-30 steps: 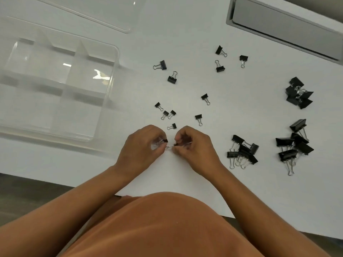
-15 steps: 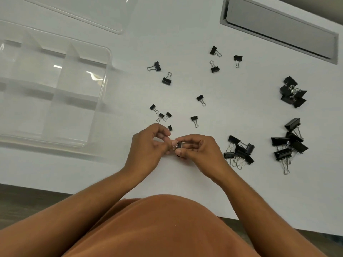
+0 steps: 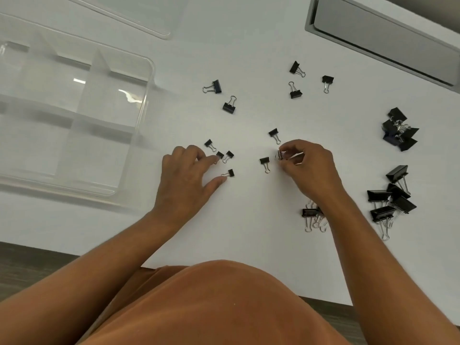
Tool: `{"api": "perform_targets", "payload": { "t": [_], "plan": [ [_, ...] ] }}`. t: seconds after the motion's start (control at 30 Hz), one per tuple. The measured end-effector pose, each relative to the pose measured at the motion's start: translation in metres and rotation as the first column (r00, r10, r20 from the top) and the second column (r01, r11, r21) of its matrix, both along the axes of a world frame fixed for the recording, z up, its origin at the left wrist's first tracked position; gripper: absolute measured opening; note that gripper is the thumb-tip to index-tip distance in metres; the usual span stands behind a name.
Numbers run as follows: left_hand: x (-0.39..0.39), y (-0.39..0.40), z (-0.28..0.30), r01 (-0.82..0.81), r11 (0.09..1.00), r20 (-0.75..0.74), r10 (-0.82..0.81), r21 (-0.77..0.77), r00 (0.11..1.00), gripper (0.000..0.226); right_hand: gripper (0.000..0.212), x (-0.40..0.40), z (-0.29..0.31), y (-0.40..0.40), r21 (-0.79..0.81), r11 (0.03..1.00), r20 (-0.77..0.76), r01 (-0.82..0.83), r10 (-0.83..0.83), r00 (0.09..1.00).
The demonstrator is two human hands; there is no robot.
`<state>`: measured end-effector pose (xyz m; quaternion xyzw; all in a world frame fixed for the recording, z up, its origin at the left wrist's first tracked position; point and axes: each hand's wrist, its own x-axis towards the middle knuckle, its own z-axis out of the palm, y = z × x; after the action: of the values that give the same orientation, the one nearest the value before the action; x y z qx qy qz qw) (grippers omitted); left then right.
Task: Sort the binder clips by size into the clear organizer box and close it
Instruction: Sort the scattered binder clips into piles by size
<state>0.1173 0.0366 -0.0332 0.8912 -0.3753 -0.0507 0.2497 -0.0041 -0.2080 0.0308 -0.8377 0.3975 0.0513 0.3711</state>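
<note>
The clear organizer box lies open at the left with empty compartments. Small black binder clips are scattered mid-table. My left hand is spread flat among several of them: its fingertips touch one tiny clip and its thumb lies by another tiny clip. My right hand pinches a tiny binder clip between thumb and fingertips, beside a loose small clip. Medium clips lie partly hidden under my right wrist. Large clips are piled at the right.
The box's clear lid lies at the top, beyond the box. A grey recessed hatch sits at the upper right. Another pile of large clips is at the right edge. The table's front edge runs close to my body.
My hands have separated. The left hand moved left and opened over the tiny clips; the right hand moved right and up, keeping the tiny clip pinched.
</note>
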Motion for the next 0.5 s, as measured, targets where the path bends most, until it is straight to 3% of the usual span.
{"api": "perform_targets", "payload": {
  "t": [0.13,0.23,0.3,0.4,0.5],
  "plan": [
    [-0.002,-0.003,-0.005,-0.023,1.0,0.017,0.023,0.0,1.0,0.055,0.03,-0.002,-0.003,0.008,-0.155,0.988,0.021,-0.021,0.024,0.999],
    [-0.005,-0.003,-0.009,-0.04,0.997,0.014,0.041,-0.059,0.999,0.049,0.03,-0.002,-0.004,0.032,-0.263,0.964,0.164,-0.044,0.089,0.982],
    [-0.004,-0.004,-0.01,-0.039,0.996,0.011,0.04,-0.081,0.999,0.04,0.032,0.003,-0.012,0.055,-0.183,0.976,0.233,-0.121,0.163,0.959],
    [-0.001,-0.003,-0.012,-0.043,0.994,0.011,0.044,-0.096,0.999,0.025,0.038,0.011,-0.027,0.087,-0.088,0.965,0.208,-0.245,0.259,0.943],
    [0.002,-0.002,-0.011,-0.052,0.995,-0.004,0.051,-0.087,0.999,0.018,0.03,0.018,-0.036,0.1,-0.063,0.979,0.236,-0.196,0.206,0.95]
  ]
}}
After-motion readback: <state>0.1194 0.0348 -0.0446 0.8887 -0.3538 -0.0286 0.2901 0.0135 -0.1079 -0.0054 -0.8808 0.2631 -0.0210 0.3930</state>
